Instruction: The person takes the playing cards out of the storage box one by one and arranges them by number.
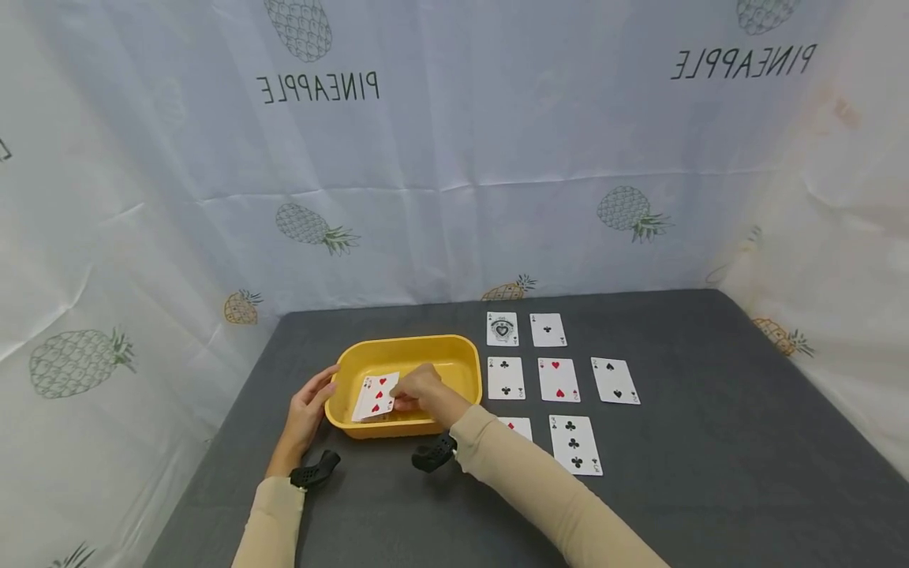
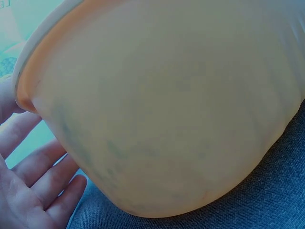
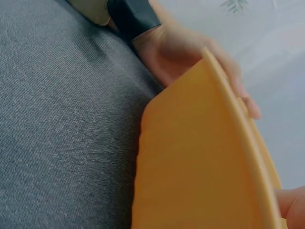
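Observation:
In the head view, a yellow plastic basin [image 1: 465, 351] stands on the dark table. Inside it lie playing cards; the top one is a three of hearts [image 1: 376, 396]. My right hand [image 1: 419, 386] reaches over the near rim and pinches that card at its right edge. At the basin's left end, my left hand [image 1: 308, 406] touches the rim and outer wall with mostly straight fingers. The left wrist view shows those fingers [image 2: 43, 164] beside the basin wall [image 2: 167, 109]. From the right wrist, the left hand [image 3: 190, 57] appears past the basin's outer side [image 3: 190, 152].
Right of the basin, face-up cards lie in rows: an ornate ace [image 1: 502, 329], an ace of clubs [image 1: 548, 330], a two of clubs [image 1: 506, 378], a two of hearts [image 1: 559, 379], a two of spades [image 1: 615, 381], a three of clubs [image 1: 576, 446]. My right sleeve partly covers a red-diamond card [image 1: 521, 426].

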`<action>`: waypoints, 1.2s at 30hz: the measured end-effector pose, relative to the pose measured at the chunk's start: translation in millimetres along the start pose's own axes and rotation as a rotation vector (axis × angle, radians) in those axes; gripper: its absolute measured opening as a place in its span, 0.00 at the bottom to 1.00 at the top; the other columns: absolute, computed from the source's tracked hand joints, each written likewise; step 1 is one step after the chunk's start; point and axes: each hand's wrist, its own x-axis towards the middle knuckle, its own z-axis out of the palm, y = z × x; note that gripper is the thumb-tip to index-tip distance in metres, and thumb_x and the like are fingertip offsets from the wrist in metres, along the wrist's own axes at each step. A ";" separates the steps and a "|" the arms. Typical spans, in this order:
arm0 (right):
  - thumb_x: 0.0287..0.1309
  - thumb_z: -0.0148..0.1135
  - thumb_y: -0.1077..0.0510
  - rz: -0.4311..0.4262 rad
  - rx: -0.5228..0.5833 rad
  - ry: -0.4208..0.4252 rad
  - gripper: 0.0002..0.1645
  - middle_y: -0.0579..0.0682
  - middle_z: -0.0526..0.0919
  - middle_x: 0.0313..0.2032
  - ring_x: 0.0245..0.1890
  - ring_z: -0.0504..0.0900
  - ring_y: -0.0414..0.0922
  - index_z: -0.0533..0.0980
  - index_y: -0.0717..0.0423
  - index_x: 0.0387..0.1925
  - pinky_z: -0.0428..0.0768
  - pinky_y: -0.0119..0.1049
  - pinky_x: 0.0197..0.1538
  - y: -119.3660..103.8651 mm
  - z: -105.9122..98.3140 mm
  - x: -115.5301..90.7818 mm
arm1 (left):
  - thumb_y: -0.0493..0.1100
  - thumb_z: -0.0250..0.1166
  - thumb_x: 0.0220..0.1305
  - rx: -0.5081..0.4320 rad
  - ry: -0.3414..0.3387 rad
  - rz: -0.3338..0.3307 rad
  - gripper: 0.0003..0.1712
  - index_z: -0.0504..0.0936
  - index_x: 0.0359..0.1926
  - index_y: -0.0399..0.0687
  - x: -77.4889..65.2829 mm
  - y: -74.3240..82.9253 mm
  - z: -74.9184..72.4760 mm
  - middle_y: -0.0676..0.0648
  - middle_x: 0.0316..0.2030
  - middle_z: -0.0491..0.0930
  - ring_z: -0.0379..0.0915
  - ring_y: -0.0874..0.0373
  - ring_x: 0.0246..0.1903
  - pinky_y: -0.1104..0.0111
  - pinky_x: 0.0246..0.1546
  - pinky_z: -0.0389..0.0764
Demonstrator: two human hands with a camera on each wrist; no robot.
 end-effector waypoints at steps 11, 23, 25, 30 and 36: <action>0.53 0.67 0.66 -0.064 0.057 -0.065 0.12 0.52 0.80 0.21 0.13 0.76 0.38 0.82 0.68 0.40 0.78 0.25 0.22 -1.5 -20.4 -7.2 | 0.43 0.54 0.72 0.049 0.021 -0.048 0.30 0.62 0.67 0.30 1.2 0.3 -0.8 0.73 0.48 0.77 0.75 0.80 0.48 0.84 0.46 0.78; 0.55 0.66 0.65 -0.144 0.068 -0.171 0.11 0.50 0.79 0.19 0.14 0.78 0.38 0.81 0.69 0.40 0.79 0.25 0.22 -3.2 -41.7 -18.0 | 0.44 0.54 0.72 0.047 0.017 -0.054 0.31 0.61 0.68 0.29 1.4 -1.3 -1.0 0.74 0.47 0.77 0.75 0.81 0.48 0.83 0.45 0.79; 0.56 0.65 0.66 -0.167 0.066 -0.186 0.12 0.49 0.79 0.19 0.14 0.78 0.38 0.81 0.70 0.41 0.82 0.28 0.26 -3.3 -45.9 -21.0 | 0.44 0.54 0.72 0.048 0.018 -0.052 0.31 0.61 0.68 0.29 1.1 -1.5 -1.1 0.74 0.48 0.76 0.74 0.81 0.48 0.84 0.46 0.78; 0.56 0.64 0.67 -0.195 0.065 -0.215 0.14 0.48 0.78 0.19 0.15 0.77 0.37 0.79 0.71 0.44 0.83 0.29 0.28 -7.0 -57.1 -27.4 | 0.43 0.53 0.72 0.050 0.017 -0.041 0.30 0.61 0.68 0.29 0.7 -1.8 -1.1 0.74 0.48 0.76 0.74 0.81 0.49 0.84 0.46 0.77; 0.58 0.62 0.66 -0.208 0.035 -0.231 0.16 0.47 0.77 0.20 0.17 0.77 0.37 0.77 0.71 0.47 0.84 0.29 0.30 -10.9 -71.4 -33.2 | 0.43 0.53 0.72 0.053 0.014 -0.037 0.30 0.61 0.68 0.29 0.3 -2.0 -1.4 0.74 0.48 0.76 0.74 0.81 0.48 0.84 0.46 0.77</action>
